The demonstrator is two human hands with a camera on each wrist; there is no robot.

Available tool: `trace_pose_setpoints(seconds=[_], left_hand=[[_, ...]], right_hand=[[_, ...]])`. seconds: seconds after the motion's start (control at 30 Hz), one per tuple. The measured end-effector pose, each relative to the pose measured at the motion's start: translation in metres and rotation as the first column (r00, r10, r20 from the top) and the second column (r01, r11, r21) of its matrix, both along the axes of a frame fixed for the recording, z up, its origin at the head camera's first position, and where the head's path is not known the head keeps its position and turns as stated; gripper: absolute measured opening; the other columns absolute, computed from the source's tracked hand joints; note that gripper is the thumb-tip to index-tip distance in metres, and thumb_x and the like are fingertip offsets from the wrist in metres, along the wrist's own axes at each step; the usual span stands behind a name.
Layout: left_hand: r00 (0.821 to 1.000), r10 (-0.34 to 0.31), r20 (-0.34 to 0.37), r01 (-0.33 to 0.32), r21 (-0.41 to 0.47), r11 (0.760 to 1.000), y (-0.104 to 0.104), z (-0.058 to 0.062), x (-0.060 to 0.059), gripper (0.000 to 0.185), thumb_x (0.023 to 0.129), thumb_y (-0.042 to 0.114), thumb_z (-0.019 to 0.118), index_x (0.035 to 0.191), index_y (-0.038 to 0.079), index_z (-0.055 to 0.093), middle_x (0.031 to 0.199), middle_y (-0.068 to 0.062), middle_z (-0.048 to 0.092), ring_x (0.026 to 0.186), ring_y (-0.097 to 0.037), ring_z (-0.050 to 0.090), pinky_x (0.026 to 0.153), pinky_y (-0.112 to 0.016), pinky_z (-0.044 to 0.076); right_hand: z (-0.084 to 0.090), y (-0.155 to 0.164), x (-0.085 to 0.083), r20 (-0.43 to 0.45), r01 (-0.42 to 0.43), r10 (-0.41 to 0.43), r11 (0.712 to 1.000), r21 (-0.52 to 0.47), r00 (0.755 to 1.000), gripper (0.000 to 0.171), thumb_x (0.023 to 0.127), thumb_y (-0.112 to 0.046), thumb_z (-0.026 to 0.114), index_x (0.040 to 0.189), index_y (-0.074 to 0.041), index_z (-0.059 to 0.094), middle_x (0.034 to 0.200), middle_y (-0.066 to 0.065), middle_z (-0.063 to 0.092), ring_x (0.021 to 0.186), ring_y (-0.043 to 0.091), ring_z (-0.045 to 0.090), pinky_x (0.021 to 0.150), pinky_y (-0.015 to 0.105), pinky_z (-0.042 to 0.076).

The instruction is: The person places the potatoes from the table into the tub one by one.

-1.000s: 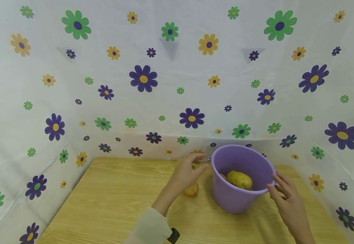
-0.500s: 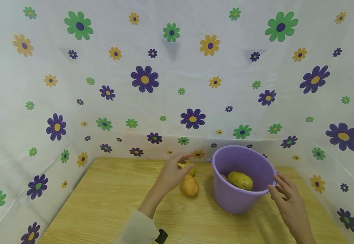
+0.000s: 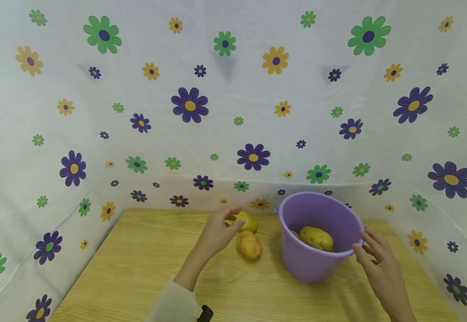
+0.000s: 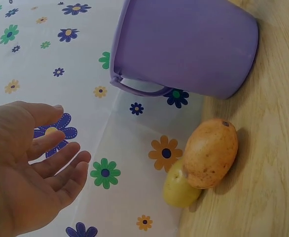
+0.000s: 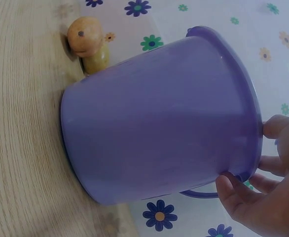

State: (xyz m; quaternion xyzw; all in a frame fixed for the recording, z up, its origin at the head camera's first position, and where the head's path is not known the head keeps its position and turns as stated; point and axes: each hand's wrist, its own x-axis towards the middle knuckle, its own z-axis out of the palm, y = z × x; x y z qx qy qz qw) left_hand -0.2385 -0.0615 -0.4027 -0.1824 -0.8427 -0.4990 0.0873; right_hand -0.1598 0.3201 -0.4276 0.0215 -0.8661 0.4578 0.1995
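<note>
Right now the left hand [image 3: 217, 230] hovers w/ fingers spread loose, holding nothing, just beside the yellow-green potato [image 3: 246, 221] and the orange-brown potato [image 3: 249, 244], which lie touching on the table [image 3: 136, 268] left of the purple bucket [image 3: 317, 264]. Best approach, prob.: wrap one potato fully, lift clear of the rim, while the right hand [image 3: 380, 264] pinches the bucket's rim to steady it.

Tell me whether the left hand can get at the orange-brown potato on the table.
Probably yes. The left hand hovers open just beside the orange-brown potato, with nothing between them; the purple bucket stands on its far side.
</note>
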Motion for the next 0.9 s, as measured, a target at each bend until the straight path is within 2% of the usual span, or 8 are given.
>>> trace_pose_setpoints(seconds=[0.3, 0.63, 0.9], left_hand=[[0.999, 0.016, 0.043, -0.015, -0.021, 1.0, 0.001, -0.017, 0.001, 0.041, 0.1, 0.02, 0.07, 0.135, 0.0, 0.064, 0.13, -0.015, 0.066, 0.113, -0.028, 0.065, 0.092, -0.038, 0.058], [0.993, 0.024, 0.116, -0.019, -0.046, 0.999, 0.001, -0.05, 0.003, 0.043, 0.101, 0.024, 0.069, 0.134, -0.003, 0.063, 0.131, -0.019, 0.065, 0.112, -0.03, 0.064, 0.09, -0.04, 0.059], [0.988, 0.042, 0.149, -0.034, -0.054, 0.998, 0.005, -0.075, 0.006, 0.042, 0.099, 0.018, 0.071, 0.131, -0.008, 0.064, 0.13, -0.023, 0.064, 0.112, -0.036, 0.064, 0.087, -0.045, 0.059]], right_hand=[[0.001, -0.001, 0.0, -0.008, 0.005, -0.005, 1.0, 0.0, 1.0, 0.053, 0.107, -0.022, 0.059, 0.15, 0.006, 0.047, 0.155, 0.025, 0.038, 0.107, -0.022, 0.041, 0.077, 0.004, 0.048], [-0.001, 0.001, 0.0, -0.006, 0.01, -0.01, 1.0, -0.001, 1.0, 0.052, 0.107, -0.022, 0.06, 0.149, 0.007, 0.048, 0.155, 0.025, 0.038, 0.106, -0.021, 0.041, 0.077, 0.004, 0.047], [-0.002, 0.001, 0.0, -0.004, 0.002, -0.002, 1.0, -0.008, 1.0, 0.052, 0.107, -0.019, 0.06, 0.149, 0.008, 0.047, 0.156, 0.024, 0.036, 0.107, -0.02, 0.042, 0.077, 0.004, 0.047]])
